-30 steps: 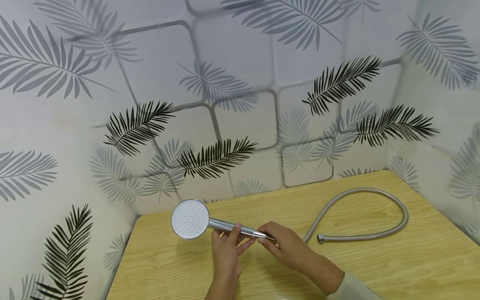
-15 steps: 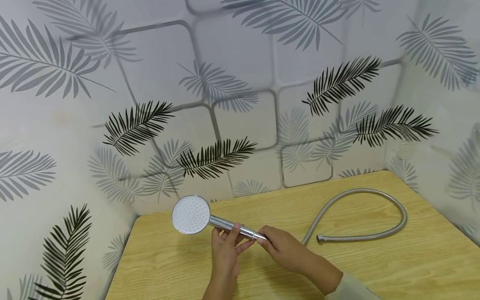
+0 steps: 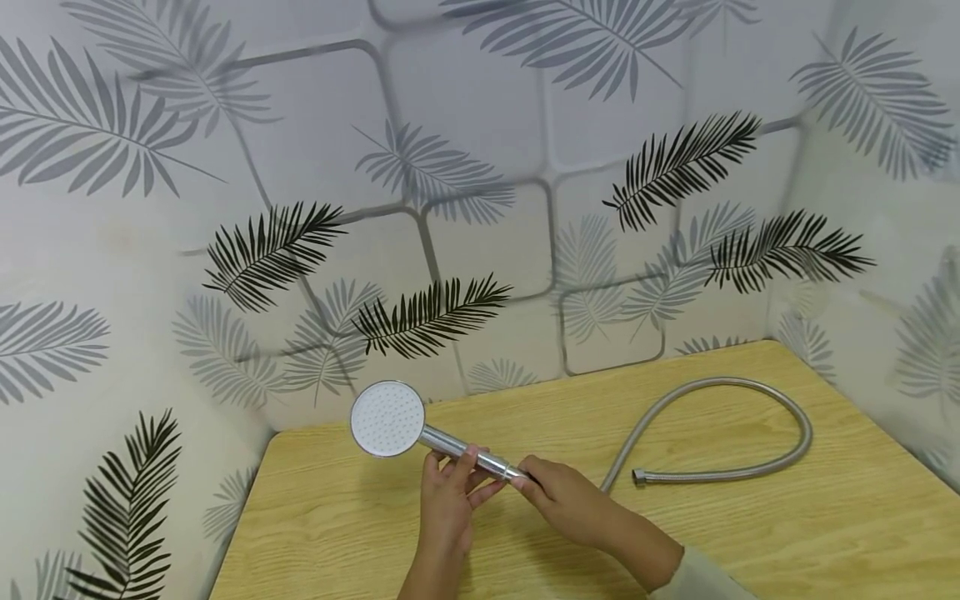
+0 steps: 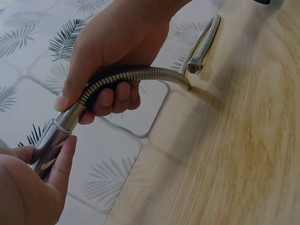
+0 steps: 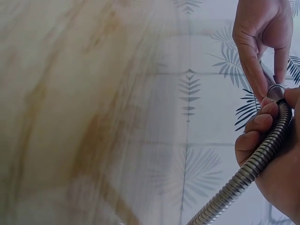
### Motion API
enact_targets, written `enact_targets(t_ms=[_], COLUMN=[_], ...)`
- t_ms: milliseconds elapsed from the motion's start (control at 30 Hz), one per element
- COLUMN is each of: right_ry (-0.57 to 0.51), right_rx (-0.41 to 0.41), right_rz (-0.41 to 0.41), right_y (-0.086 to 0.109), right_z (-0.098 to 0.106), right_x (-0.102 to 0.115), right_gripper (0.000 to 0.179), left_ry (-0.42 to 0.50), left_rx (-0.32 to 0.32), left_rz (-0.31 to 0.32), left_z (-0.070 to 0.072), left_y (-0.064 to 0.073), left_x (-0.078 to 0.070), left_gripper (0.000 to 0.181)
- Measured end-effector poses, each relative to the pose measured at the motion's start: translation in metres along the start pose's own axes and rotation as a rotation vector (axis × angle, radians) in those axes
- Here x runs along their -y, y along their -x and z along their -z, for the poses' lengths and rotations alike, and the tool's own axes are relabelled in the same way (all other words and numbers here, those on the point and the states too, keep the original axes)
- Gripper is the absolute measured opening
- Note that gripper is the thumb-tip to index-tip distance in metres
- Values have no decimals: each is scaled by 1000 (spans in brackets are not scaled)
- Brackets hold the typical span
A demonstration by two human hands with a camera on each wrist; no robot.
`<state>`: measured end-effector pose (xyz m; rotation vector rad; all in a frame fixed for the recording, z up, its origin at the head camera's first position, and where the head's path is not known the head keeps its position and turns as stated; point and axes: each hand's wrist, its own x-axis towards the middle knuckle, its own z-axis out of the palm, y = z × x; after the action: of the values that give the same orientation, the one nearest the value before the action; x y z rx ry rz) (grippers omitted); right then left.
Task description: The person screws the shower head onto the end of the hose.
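A round shower head (image 3: pixel 387 418) with a white nozzle face and a chrome handle is held above the table, its face tilted toward the head camera. My left hand (image 3: pixel 447 510) grips the chrome handle (image 3: pixel 452 445) between thumb and fingers. My right hand (image 3: pixel 570 502) holds the cone-shaped end fitting of the metal shower hose (image 4: pixel 136 74), with its fingers curled round the ribbed hose in the left wrist view. That fitting meets the lower end of the handle. Threads inside the joint are hidden.
The hose loops across the right part of the wooden table (image 3: pixel 337 517). Its free end carries a hex nut (image 3: pixel 639 477) lying on the tabletop. Leaf-patterned walls (image 3: pixel 480 250) stand behind and at both sides of the table.
The shower head has risen slightly and shifted a little right, tilting the handle more steeply. My right fingers now cover more of the hose end. Both hands keep their hold.
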<state>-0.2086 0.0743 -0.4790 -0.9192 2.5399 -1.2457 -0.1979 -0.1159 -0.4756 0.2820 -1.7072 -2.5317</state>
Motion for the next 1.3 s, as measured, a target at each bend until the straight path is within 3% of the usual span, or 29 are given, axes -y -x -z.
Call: enact_targets(t_ms=[300, 567, 833, 1300], right_ry=[-7, 48, 145, 198], right_rx=[-11, -42, -25, -22], right_rz=[-42, 27, 52, 81], right_y=[1, 1, 2, 0], right_z=[2, 3, 3, 2], right_x=[0, -3, -5, -7], right_gripper=[29, 29, 34, 33], left_ry=[-58, -101, -148, -217], left_rx=[-31, -69, -46, -1], left_rz=[40, 64, 129, 232], left_z=[4, 11, 17, 27], left_y=[-2, -5, -5, -6], left_x=[0, 7, 13, 20], left_gripper=[46, 44, 44, 46])
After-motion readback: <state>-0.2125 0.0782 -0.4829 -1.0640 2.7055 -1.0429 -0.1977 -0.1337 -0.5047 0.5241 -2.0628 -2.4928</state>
